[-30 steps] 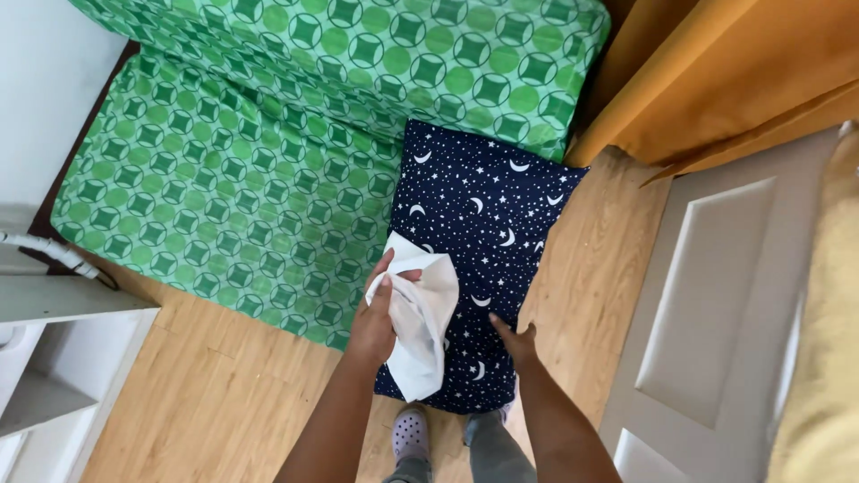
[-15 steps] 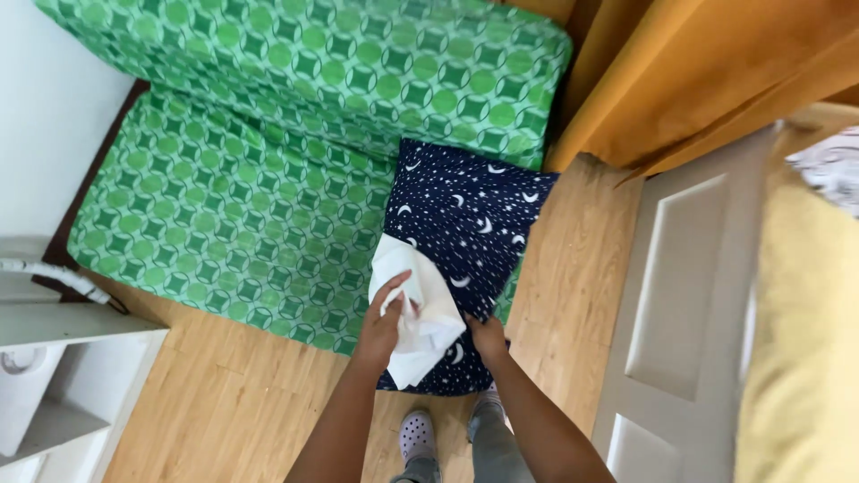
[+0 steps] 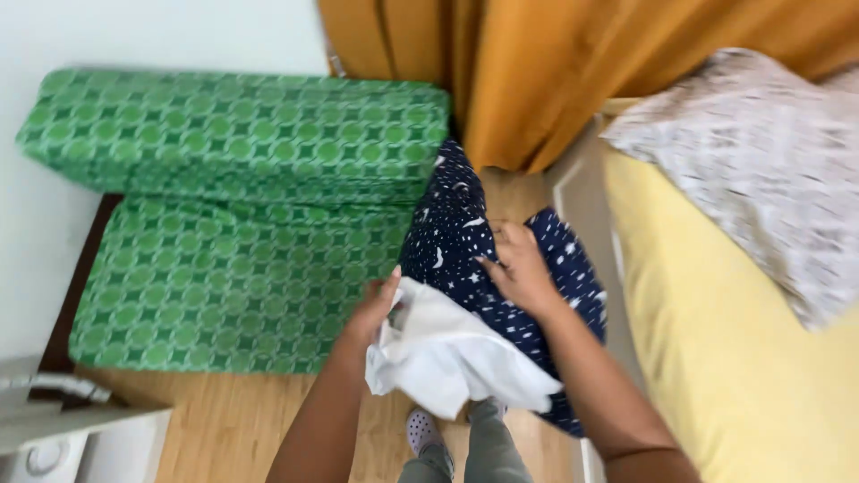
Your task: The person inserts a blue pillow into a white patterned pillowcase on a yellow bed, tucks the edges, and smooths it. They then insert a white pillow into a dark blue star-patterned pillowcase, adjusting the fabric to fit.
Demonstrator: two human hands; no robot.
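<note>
A dark blue pillow with white moons and stars [image 3: 456,241] is lifted off the green seat, in front of me. My right hand [image 3: 514,268] presses flat on its top face and grips it. My left hand [image 3: 374,309] holds a white cloth [image 3: 452,353] bunched against the pillow's lower edge; the cloth hangs down over my legs.
A green patterned folding mattress seat [image 3: 233,259] lies on the left against the white wall. Mustard curtains [image 3: 573,72] hang behind. A bed with a yellow sheet [image 3: 743,358] and a speckled pillow [image 3: 761,152] is on the right. White shelf unit [image 3: 72,438] at bottom left, wooden floor below.
The pillow has come up off the floor toward me and tilted. My right hand moved from its lower edge onto its top. The view swung right, showing the bed.
</note>
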